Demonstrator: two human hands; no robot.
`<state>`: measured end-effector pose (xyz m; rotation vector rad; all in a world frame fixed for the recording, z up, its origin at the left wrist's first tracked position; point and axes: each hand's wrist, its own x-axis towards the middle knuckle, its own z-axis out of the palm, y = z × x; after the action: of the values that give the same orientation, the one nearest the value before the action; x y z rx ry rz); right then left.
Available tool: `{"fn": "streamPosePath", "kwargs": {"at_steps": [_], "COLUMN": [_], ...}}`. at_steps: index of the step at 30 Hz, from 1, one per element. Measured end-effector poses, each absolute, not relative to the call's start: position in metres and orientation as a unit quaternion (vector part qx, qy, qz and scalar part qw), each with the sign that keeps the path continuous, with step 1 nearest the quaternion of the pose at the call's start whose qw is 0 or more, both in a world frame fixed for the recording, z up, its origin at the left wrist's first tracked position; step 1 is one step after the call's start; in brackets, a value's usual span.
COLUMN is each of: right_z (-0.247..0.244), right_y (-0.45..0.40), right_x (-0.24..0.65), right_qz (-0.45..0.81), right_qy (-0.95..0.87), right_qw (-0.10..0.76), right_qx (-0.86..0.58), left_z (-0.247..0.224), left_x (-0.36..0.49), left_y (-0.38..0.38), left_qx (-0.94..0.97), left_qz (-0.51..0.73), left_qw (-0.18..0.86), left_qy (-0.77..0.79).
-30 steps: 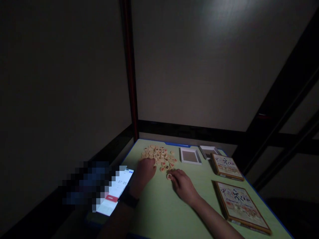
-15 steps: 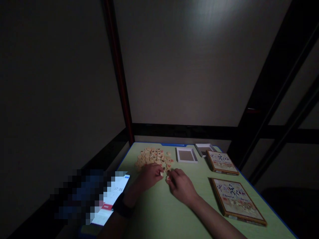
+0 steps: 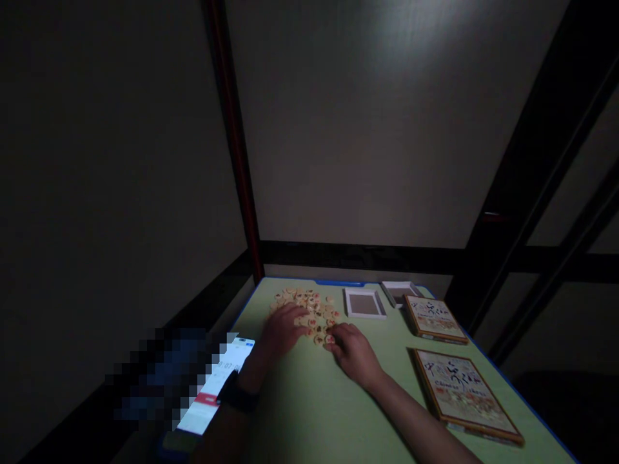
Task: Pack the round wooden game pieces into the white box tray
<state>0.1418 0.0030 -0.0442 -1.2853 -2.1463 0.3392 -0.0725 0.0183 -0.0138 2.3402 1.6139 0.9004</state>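
Note:
A loose heap of round, pale wooden Chinese chess pieces [image 3: 309, 299] lies toward the far left of the green table, some showing red or dark characters. Over the heap's near left side reaches my left hand [image 3: 282, 330], its fingers spread and nothing seen in them; it hides part of the heap. My right hand [image 3: 355, 353] rests at the heap's near right edge, fingers curled, thumb and fingertips at a red-marked Chinese chess piece [image 3: 329, 339] flat on the table. Just left of that piece lies a dark-marked one [image 3: 318, 339].
Two flat Chinese chess boxes, one nearer [image 3: 469, 393] and one farther [image 3: 435, 318], lie on the right. Behind are two shallow white trays [image 3: 364, 316], [image 3: 387, 293]. A lit phone [image 3: 217, 386] is at the left edge of the green table [image 3: 329, 412].
My left hand has let go of a piece, opened and moved left over the heap. A dark-marked piece now lies beside the red-marked one. My right hand has shifted slightly away from me.

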Motion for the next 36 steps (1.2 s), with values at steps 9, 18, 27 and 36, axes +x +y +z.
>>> {"fn": "streamPosePath", "kwargs": {"at_steps": [9, 18, 27, 36], "right_z": [-0.049, 0.0, 0.003, 0.003], "right_y": [0.004, 0.03, 0.031, 0.035], "right_x": [0.14, 0.071, 0.049, 0.041], "right_qz": [0.067, -0.022, -0.062, -0.037], "right_qy": [-0.831, -0.879, -0.849, -0.862], "right_qw": [0.341, 0.131, 0.052, 0.051], "right_qx": [-0.433, -0.459, -0.522, -0.503], "left_z": [0.009, -0.001, -0.007, -0.006], "left_x": [-0.103, -0.103, -0.099, -0.089], "left_y": [0.007, -0.004, 0.001, 0.003], "left_qx": [0.734, 0.744, 0.747, 0.774], "left_qz": [0.154, 0.163, 0.214, 0.182], "left_qw": [0.089, 0.148, 0.163, 0.184], "left_qy": [0.656, 0.631, 0.608, 0.577]}}
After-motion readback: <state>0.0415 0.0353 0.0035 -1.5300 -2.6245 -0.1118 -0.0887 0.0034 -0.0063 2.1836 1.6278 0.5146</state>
